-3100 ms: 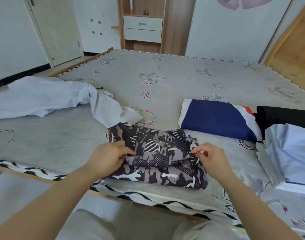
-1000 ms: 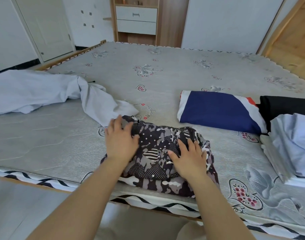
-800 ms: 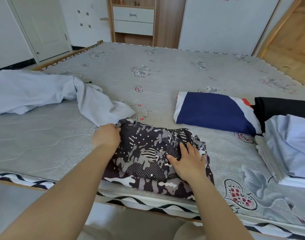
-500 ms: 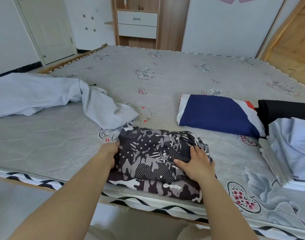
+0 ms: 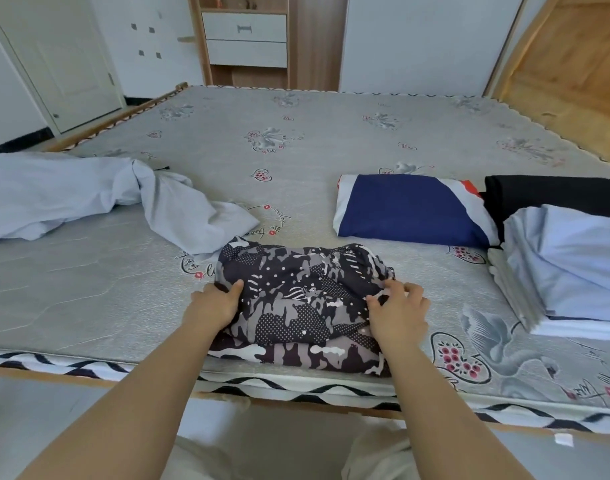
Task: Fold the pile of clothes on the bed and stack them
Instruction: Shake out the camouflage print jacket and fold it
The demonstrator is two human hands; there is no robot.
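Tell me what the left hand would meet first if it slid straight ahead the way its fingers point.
Probably the unfolded pale blue garment beyond the camouflage bundle that the left hand grips; depth is uncertain.

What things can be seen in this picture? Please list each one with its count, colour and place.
camouflage garment: one, black, grey and white, folded at the near edge of the bed
pale blue garment: one, unfolded, on the left
navy garment: one, navy with white and red, folded, right of centre
black garment: one, folded, far right
light blue garment: one, on the right edge
bed: one, grey with flower print
drawer cabinet: one, wood and white, by the far wall
door: one, white, far left
left hand: grips the camouflage garment's left side
right hand: grips its right side
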